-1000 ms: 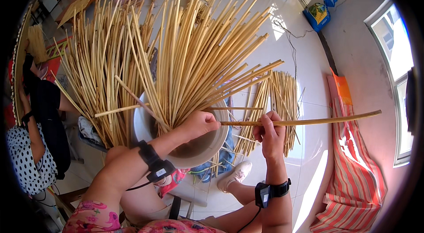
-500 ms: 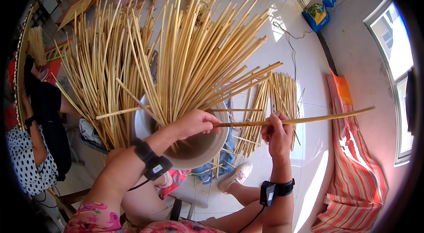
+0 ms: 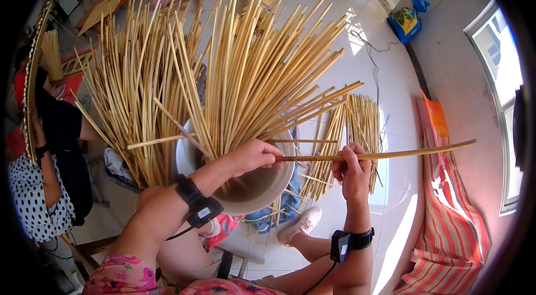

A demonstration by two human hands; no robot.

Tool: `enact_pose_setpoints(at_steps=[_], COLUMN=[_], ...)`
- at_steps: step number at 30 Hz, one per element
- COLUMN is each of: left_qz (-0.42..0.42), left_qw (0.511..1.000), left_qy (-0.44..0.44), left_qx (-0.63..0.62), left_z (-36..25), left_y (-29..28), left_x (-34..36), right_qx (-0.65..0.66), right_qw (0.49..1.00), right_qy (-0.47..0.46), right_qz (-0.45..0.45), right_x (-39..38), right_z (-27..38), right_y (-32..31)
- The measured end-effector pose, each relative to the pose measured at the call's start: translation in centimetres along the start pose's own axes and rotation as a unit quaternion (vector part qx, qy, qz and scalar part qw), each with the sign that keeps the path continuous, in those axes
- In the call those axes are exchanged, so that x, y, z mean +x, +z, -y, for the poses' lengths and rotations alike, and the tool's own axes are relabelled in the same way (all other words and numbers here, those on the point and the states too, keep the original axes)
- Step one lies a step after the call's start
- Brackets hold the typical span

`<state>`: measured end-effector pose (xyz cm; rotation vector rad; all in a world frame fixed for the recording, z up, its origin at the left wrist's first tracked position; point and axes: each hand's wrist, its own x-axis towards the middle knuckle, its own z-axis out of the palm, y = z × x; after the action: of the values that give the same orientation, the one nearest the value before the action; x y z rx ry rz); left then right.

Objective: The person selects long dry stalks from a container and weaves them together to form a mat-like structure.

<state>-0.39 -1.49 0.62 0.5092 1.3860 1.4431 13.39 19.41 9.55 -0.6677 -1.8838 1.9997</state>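
Note:
Between my hands a long thin stalk (image 3: 416,154) lies almost level, straw-coloured, with a darker left end. My left hand (image 3: 255,158) is closed, pinching that dark end. My right hand (image 3: 353,172) grips the stalk farther along, thumb on top, and the rest of it juts out to the right. Below my left forearm stands a white bucket (image 3: 283,189) holding murky liquid. A fan of similar stalks (image 3: 251,71) rises out of it, their lower ends partly hidden by my arm.
Left of the bucket is another upright bunch of stalks (image 3: 142,82). Cut stalks (image 3: 363,122) lie on the tiles to the right. Striped red cloth (image 3: 446,211) lies along the wall, beneath a window (image 3: 497,55). Another person (image 3: 42,194) sits at the far left.
Both hands keep their hold on the stalk, with hardly any movement. The whole view has shifted slightly, so things appear a little farther right and lower.

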Motion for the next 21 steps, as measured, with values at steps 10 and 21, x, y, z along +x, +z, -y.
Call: enact_pose_setpoints(at_steps=[10, 21], left_qz=[-0.017, 0.018], left_qw=[0.998, 0.999], left_qy=[-0.024, -0.009], left_qx=[0.062, -0.047], left_z=[0.8, -1.1], left_y=[0.5, 0.0], left_x=[0.5, -0.6], right_qx=[-0.031, -0.007], right_qw=[0.996, 0.998], right_qy=[-0.03, -0.009], right_qz=[0.079, 0.066], right_x=[-0.7, -0.4], right_z=[-0.7, 0.5], right_y=[1.2, -0.2])
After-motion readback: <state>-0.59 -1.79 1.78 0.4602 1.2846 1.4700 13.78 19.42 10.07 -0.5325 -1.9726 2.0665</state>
